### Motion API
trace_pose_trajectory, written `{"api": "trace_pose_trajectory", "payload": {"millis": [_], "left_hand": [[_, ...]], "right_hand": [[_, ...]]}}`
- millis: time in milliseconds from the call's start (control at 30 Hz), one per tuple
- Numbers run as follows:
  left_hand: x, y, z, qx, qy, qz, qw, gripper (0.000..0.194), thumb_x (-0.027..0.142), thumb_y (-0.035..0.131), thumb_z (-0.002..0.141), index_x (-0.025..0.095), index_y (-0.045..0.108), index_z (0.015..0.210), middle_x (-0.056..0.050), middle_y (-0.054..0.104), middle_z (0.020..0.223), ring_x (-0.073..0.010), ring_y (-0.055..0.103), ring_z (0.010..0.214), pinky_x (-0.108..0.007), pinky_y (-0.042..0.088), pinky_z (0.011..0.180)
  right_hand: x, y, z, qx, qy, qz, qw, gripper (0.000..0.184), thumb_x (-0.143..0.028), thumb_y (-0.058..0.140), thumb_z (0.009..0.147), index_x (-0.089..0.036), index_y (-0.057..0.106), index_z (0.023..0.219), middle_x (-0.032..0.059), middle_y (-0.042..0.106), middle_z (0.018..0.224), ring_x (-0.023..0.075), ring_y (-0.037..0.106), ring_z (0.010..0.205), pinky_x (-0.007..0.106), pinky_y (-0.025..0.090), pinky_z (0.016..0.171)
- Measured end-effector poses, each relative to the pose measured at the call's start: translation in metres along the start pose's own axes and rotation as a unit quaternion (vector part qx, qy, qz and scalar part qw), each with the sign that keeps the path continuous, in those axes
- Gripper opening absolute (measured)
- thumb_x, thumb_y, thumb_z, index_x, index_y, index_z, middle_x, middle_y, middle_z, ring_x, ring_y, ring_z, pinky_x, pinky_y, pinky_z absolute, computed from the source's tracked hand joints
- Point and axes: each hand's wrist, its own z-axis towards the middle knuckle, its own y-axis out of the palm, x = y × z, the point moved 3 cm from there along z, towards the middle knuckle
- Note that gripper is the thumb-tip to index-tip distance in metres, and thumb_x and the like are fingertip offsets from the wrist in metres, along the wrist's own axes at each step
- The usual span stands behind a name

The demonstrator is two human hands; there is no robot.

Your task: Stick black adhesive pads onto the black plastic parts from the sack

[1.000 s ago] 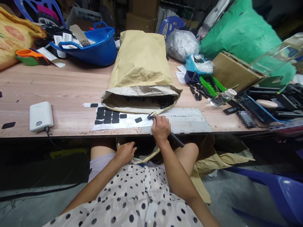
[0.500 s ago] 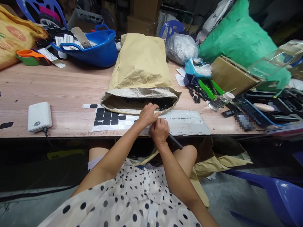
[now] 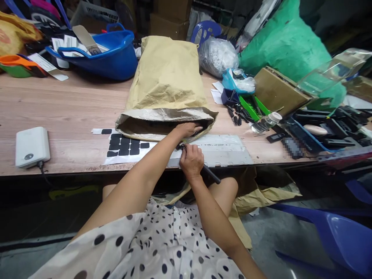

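Observation:
My left hand (image 3: 188, 130) reaches into the mouth of a tan paper sack (image 3: 168, 77). Its visible fingers are stretched out, and their tips are partly lost against the dark contents. Just below, at the table edge, my right hand (image 3: 192, 159) is closed around a dark rod-like tool (image 3: 212, 175). A small shiny metal end pokes out above the fist, and the black shaft sticks out at lower right. Beneath the sack's opening lies a white sheet with rows of black stickers (image 3: 123, 146), beside a grey flat plate (image 3: 223, 149).
A white power bank (image 3: 32, 147) with a cable sits at left, and a blue basin (image 3: 107, 58) holds white boxes behind it. To the right are a green tray (image 3: 252, 106), a clear bottle (image 3: 266, 122) and a blue-edged tray (image 3: 315, 135) of dark parts.
My left hand has moved away from my right hand and into the sack's mouth. The metal end of the tool now shows above my right fist. The view has shifted slightly.

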Motion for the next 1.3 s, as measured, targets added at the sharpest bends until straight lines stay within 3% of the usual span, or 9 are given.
{"api": "trace_pose_trajectory", "payload": {"millis": [233,433,667,767,867,967,1100,1200,1300], "left_hand": [[-0.03,0.006,-0.032,0.066,-0.022,0.042,0.997,0.048,0.027,0.042,0.099,0.037,0.053,0.144,-0.002,0.063,0.142,-0.0236,0.062,0.124,-0.031,0.05,0.096],[-0.047,0.009,-0.051,0.137,0.006,0.077,0.987,0.053,0.016,0.046,0.093,0.035,0.057,0.141,-0.003,0.074,0.119,-0.022,0.067,0.109,-0.028,0.05,0.086],[-0.054,0.013,-0.074,0.278,0.008,0.038,0.96,0.057,0.012,0.053,0.088,0.034,0.058,0.14,-0.003,0.074,0.123,-0.0311,0.059,0.114,-0.054,0.039,0.105],[-0.058,0.017,-0.09,0.34,0.027,0.004,0.94,0.055,0.012,0.056,0.087,0.033,0.061,0.138,-0.002,0.075,0.117,-0.0289,0.057,0.116,-0.052,0.038,0.108],[-0.062,0.026,-0.107,0.346,0.037,-0.036,0.937,0.059,0.012,0.056,0.086,0.032,0.057,0.142,-0.002,0.075,0.114,-0.0233,0.062,0.099,-0.041,0.049,0.096],[-0.063,0.039,-0.12,0.323,0.042,-0.064,0.943,0.062,0.011,0.057,0.084,0.033,0.056,0.142,0.0,0.075,0.114,-0.0217,0.063,0.098,-0.036,0.052,0.092],[-0.062,0.055,-0.125,0.303,0.041,-0.087,0.948,0.06,0.01,0.06,0.082,0.029,0.059,0.139,-0.001,0.074,0.112,-0.0225,0.062,0.101,-0.037,0.052,0.095],[-0.064,0.06,-0.124,0.333,0.039,-0.098,0.937,0.055,0.014,0.065,0.08,0.026,0.062,0.133,-0.004,0.071,0.115,-0.0243,0.06,0.105,-0.041,0.051,0.099],[-0.069,0.06,-0.123,0.362,0.009,-0.098,0.927,0.036,0.02,0.071,0.077,0.023,0.071,0.114,-0.005,0.068,0.106,-0.0262,0.058,0.104,-0.043,0.051,0.096]], "right_hand": [[0.001,-0.002,0.001,-0.005,0.002,0.004,1.0,0.021,-0.022,0.052,0.093,-0.02,0.067,0.108,0.0089,0.06,0.095,0.0244,0.048,0.088,0.034,0.033,0.074],[0.002,-0.001,0.002,0.001,0.007,0.013,1.0,0.021,-0.021,0.053,0.092,-0.02,0.067,0.108,0.0088,0.06,0.095,0.0244,0.048,0.088,0.034,0.033,0.073],[0.003,-0.001,0.004,-0.009,0.012,0.02,1.0,0.023,-0.02,0.053,0.091,-0.02,0.068,0.109,0.0093,0.062,0.097,0.0244,0.05,0.089,0.034,0.035,0.075],[0.006,-0.005,0.005,-0.029,0.001,0.029,0.999,0.026,-0.019,0.055,0.09,-0.02,0.069,0.112,0.0091,0.064,0.098,0.0243,0.051,0.09,0.033,0.035,0.075],[0.012,-0.011,0.003,-0.06,-0.023,0.045,0.997,0.03,-0.019,0.058,0.088,-0.022,0.069,0.116,0.0083,0.065,0.102,0.0237,0.052,0.091,0.033,0.035,0.075],[0.023,-0.017,-0.002,-0.057,0.018,0.024,0.998,0.023,-0.022,0.061,0.088,-0.022,0.07,0.109,0.0093,0.064,0.1,0.025,0.052,0.093,0.033,0.034,0.074],[0.038,-0.019,-0.005,-0.06,0.049,0.03,0.997,0.011,-0.025,0.059,0.091,-0.02,0.069,0.092,0.0083,0.062,0.091,0.0233,0.051,0.087,0.032,0.034,0.071],[0.046,-0.024,-0.006,-0.035,0.062,0.072,0.995,0.014,-0.026,0.053,0.094,-0.021,0.066,0.091,0.007,0.061,0.09,0.0216,0.052,0.084,0.031,0.037,0.071],[0.049,-0.031,-0.006,-0.008,0.077,0.136,0.988,0.018,-0.028,0.047,0.096,-0.021,0.063,0.092,0.0064,0.061,0.091,0.0205,0.055,0.083,0.03,0.041,0.071]]}}
